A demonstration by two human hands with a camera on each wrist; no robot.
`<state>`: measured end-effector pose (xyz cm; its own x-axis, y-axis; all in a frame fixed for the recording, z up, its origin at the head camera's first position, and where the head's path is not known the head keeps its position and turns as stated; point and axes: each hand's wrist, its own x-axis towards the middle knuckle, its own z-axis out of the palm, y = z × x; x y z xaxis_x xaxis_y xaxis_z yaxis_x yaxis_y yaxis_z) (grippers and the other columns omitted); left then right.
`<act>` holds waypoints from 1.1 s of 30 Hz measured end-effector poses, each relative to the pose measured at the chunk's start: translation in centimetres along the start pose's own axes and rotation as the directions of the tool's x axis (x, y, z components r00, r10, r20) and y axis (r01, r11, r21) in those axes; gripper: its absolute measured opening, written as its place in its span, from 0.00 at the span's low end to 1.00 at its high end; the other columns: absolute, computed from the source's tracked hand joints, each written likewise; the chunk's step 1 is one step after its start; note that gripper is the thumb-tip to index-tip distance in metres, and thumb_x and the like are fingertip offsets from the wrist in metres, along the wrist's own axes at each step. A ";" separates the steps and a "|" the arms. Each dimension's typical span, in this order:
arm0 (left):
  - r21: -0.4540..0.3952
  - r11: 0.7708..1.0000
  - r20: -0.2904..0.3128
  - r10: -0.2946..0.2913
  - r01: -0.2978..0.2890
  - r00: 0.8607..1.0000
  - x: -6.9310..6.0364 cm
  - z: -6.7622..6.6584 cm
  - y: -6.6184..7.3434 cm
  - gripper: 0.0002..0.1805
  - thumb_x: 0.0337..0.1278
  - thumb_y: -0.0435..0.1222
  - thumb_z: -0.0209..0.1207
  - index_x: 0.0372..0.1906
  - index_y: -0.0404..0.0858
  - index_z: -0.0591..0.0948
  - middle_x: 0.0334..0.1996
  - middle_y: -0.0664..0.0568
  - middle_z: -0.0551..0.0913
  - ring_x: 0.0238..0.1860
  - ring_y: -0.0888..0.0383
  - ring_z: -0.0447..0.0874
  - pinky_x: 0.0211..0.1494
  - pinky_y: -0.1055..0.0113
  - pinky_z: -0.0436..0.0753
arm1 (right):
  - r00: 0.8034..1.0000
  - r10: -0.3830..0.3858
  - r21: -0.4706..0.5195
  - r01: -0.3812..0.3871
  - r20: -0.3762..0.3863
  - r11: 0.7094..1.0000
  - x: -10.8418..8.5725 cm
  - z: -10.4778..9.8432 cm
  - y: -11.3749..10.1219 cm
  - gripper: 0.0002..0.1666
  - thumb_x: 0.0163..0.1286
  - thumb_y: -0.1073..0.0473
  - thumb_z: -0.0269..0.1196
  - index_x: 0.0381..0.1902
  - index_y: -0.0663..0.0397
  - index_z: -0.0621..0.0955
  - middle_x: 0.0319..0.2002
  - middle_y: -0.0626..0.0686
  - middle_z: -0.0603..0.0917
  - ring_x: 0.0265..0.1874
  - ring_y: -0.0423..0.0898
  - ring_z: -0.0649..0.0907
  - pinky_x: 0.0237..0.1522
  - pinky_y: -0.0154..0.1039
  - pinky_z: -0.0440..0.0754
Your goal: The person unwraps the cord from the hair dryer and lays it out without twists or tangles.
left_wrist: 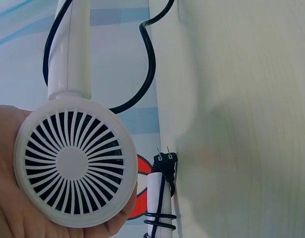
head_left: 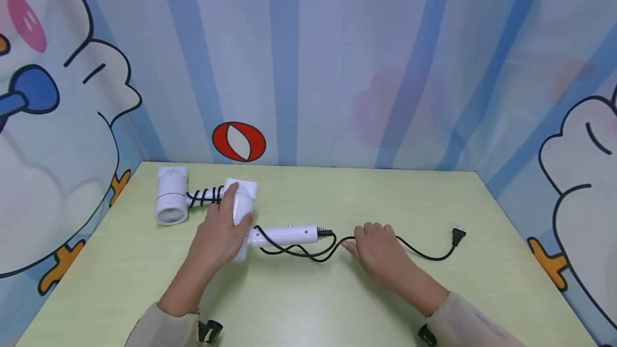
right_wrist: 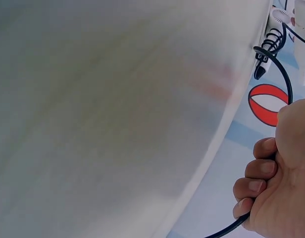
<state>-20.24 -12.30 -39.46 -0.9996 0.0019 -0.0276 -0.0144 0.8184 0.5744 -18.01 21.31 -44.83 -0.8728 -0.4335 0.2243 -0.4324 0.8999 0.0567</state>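
Two white hair dryers are on the table. My left hand (head_left: 217, 237) grips the body of the nearer hair dryer (head_left: 243, 205), and its handle (head_left: 289, 235) points right. In the left wrist view its round slotted grille (left_wrist: 72, 168) faces the camera, with the palm behind it. A loose loop of black cord (head_left: 320, 259) hangs about the handle's end. Curled fingers of my right hand (head_left: 381, 253) hold that cord, also in the right wrist view, where the cord (right_wrist: 286, 74) runs through the fist. Beyond the hand its two-pin plug (head_left: 458, 236) points away.
Further left lies the second hair dryer (head_left: 172, 197), its black cord (head_left: 204, 195) wound round its handle. In the left wrist view its plug (left_wrist: 165, 161) shows beside that handle. A patterned cloth backdrop (head_left: 323, 68) stands behind the pale table (head_left: 308, 304).
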 end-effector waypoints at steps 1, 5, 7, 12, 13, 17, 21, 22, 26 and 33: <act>0.001 1.000 -0.001 0.000 0.000 1.000 0.0 0.0 0.0 0.42 0.73 0.54 0.50 0.82 0.50 0.47 0.57 0.30 0.69 0.39 0.42 0.78 0.32 0.56 0.79 | 1.000 0.007 0.000 -0.007 0.006 1.000 0.1 0.1 0.1 0.25 0.78 0.43 0.56 0.27 0.54 0.69 0.21 0.49 0.63 0.22 0.47 0.63 0.30 0.42 0.61; 0.000 1.000 -0.002 0.004 -0.004 1.000 -0.1 0.2 0.0 0.42 0.73 0.54 0.50 0.82 0.50 0.47 0.57 0.30 0.69 0.39 0.41 0.78 0.32 0.56 0.79 | 0.999 0.035 0.000 -0.035 0.020 0.999 0.3 0.1 0.5 0.25 0.79 0.43 0.55 0.28 0.55 0.69 0.21 0.49 0.64 0.22 0.48 0.64 0.31 0.43 0.62; -0.002 1.000 -0.002 0.008 -0.008 1.000 -0.1 0.2 0.0 0.42 0.73 0.54 0.50 0.82 0.50 0.47 0.57 0.31 0.69 0.39 0.42 0.78 0.32 0.56 0.79 | 0.999 0.048 0.004 -0.049 0.023 0.999 0.4 0.1 0.7 0.25 0.79 0.44 0.54 0.28 0.55 0.69 0.21 0.49 0.64 0.22 0.48 0.65 0.31 0.43 0.62; -0.003 1.000 0.001 0.019 -0.019 1.000 -0.4 0.3 0.1 0.42 0.73 0.54 0.50 0.82 0.50 0.47 0.58 0.31 0.69 0.39 0.42 0.79 0.32 0.56 0.79 | 0.998 0.068 0.013 -0.068 0.019 0.998 0.8 0.1 1.2 0.25 0.79 0.44 0.54 0.27 0.55 0.69 0.21 0.49 0.64 0.21 0.48 0.65 0.31 0.44 0.62; -0.002 1.000 0.002 0.023 -0.023 1.000 -0.4 0.2 0.0 0.42 0.73 0.54 0.50 0.82 0.49 0.47 0.58 0.30 0.69 0.39 0.42 0.79 0.32 0.55 0.79 | 0.997 0.073 0.019 -0.074 0.021 0.997 0.9 0.1 1.2 0.25 0.79 0.44 0.54 0.27 0.55 0.69 0.21 0.49 0.64 0.21 0.48 0.65 0.31 0.44 0.62; 0.001 1.000 0.006 0.029 -0.029 1.000 -0.8 0.1 -0.1 0.42 0.73 0.54 0.50 0.82 0.48 0.47 0.60 0.29 0.68 0.40 0.40 0.79 0.33 0.54 0.80 | 0.995 0.096 0.039 -0.097 0.038 0.994 1.2 -0.1 1.3 0.25 0.80 0.43 0.52 0.27 0.55 0.69 0.21 0.50 0.65 0.22 0.48 0.66 0.31 0.44 0.63; 0.003 1.000 0.011 0.027 -0.027 1.000 -0.9 0.2 -0.1 0.42 0.72 0.53 0.51 0.82 0.48 0.48 0.61 0.29 0.68 0.42 0.39 0.79 0.33 0.54 0.80 | 0.992 0.124 0.026 -0.125 0.034 0.992 1.7 -0.2 1.6 0.26 0.81 0.43 0.51 0.27 0.56 0.70 0.21 0.50 0.65 0.22 0.48 0.66 0.31 0.44 0.64; 0.004 1.000 0.013 0.025 -0.025 1.000 -0.9 0.3 -0.1 0.42 0.72 0.53 0.51 0.82 0.48 0.48 0.62 0.29 0.68 0.42 0.39 0.79 0.33 0.54 0.80 | 0.991 0.130 0.019 -0.131 0.029 0.991 1.9 -0.1 1.7 0.26 0.81 0.43 0.51 0.27 0.56 0.69 0.21 0.50 0.65 0.22 0.48 0.66 0.31 0.44 0.65; 0.008 1.000 0.021 0.013 -0.013 1.000 -1.0 0.4 -0.2 0.42 0.72 0.53 0.51 0.82 0.49 0.48 0.61 0.29 0.68 0.41 0.39 0.79 0.32 0.55 0.80 | 0.990 0.139 0.020 -0.139 0.005 0.990 2.4 -0.4 2.2 0.27 0.81 0.43 0.51 0.25 0.55 0.68 0.20 0.50 0.64 0.21 0.48 0.65 0.30 0.44 0.63; 0.012 1.000 0.032 0.005 -0.005 0.999 -1.1 0.6 -0.4 0.42 0.72 0.54 0.52 0.82 0.50 0.48 0.59 0.31 0.69 0.38 0.42 0.79 0.31 0.57 0.78 | 0.989 0.145 0.033 -0.145 -0.007 0.989 3.0 -1.0 2.6 0.26 0.81 0.44 0.50 0.25 0.54 0.66 0.20 0.51 0.64 0.20 0.48 0.65 0.29 0.43 0.61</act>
<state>-19.14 -12.26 -40.15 -0.9984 0.0246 -0.0513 -0.0087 0.8250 0.5650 -21.50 22.38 -43.06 -0.9247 -0.2982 0.2368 -0.3088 0.9511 -0.0084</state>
